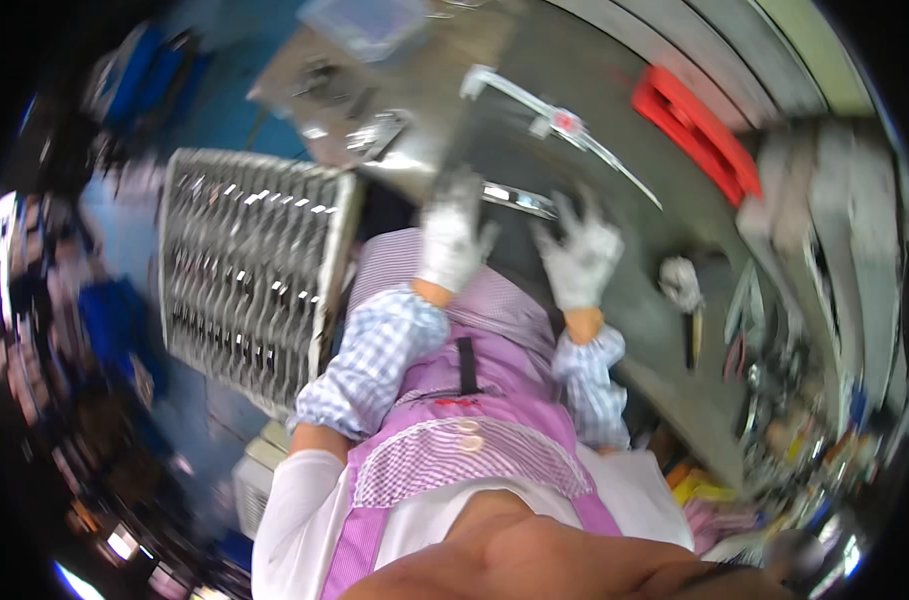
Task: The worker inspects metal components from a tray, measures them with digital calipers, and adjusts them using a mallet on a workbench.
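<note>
Metal strip [519, 199] is seen betw. L hand [452, 235], whose grip can't be told (blur), & R hand [581, 250], fingers splayed, w/ caliper [564, 123] placed beyond both & crate [334, 235] to L hand's left.

Outfit's mostly a pinky-purple apron [524, 385], so I'll go by its striped panel [519, 468]: curved shape, pale edging, a couple of cream rings [469, 446] around the middle. Just past the panel toward the hem there's a small red marking [457, 403], pretty blurry, then a black strip [466, 365]. Purple straps [354, 552] run shoulderward from the panel's sides, over a white top [299, 510]. Farther out from the panel: blue-and-white checked oversleeves [379, 345], gathered ends, then white gloves on left hand [450, 240] and right hand [582, 255], greyer toward the fingertips.
</note>
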Tool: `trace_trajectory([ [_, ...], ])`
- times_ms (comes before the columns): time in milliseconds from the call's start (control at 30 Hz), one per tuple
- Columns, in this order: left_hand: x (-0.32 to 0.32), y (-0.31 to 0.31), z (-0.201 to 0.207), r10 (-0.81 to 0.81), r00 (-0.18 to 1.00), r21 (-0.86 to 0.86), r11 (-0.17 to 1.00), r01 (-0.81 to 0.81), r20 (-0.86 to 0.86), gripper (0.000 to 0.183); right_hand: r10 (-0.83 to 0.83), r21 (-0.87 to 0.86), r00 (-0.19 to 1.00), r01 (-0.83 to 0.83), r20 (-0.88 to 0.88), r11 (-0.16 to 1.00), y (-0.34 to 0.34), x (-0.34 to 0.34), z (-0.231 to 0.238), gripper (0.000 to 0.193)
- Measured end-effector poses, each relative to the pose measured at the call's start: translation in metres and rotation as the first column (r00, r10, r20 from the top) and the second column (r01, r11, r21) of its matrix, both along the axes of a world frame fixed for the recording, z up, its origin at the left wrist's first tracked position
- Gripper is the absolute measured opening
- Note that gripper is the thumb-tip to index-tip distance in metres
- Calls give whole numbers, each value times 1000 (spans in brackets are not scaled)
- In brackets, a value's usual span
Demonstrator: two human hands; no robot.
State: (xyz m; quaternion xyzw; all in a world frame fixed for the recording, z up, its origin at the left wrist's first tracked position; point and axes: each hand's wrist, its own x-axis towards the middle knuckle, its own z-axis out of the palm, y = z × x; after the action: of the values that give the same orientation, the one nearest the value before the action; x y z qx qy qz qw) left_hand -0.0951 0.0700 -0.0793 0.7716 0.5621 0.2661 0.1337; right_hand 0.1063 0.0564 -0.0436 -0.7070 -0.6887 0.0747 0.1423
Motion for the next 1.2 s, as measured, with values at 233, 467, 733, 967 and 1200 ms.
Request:
trace_trajectory([
  [233, -27, -30, 50, 63, 919, -199, 980, 17, 388, 44, 411, 293, 827, -312, -385, 904, -2, -63, 8, 38],
  [467, -277, -118, 18, 798, 579, -289, 601, -746, 166, 22, 190, -87, 717, -330, -671, 940, 1, -111, 6, 30],
  [733, -385, -135, -80, 747, 662, -1, 663, -748, -62, 26, 559, -109, 729, -641, -395, 760, -2, -139, 11, 30],
  [967, -396, -121, -44, 667, 538, -217, 505, -835, -515, 27, 542, -243, 775, -622, -325, 744, -10, -132, 6, 25],
  [1200, -239, -77, 63, 387, 902, -399, 809, -431, -190, 25, 279, -157, 706, -484, -651, 861, -5, -162, 51, 34],
])
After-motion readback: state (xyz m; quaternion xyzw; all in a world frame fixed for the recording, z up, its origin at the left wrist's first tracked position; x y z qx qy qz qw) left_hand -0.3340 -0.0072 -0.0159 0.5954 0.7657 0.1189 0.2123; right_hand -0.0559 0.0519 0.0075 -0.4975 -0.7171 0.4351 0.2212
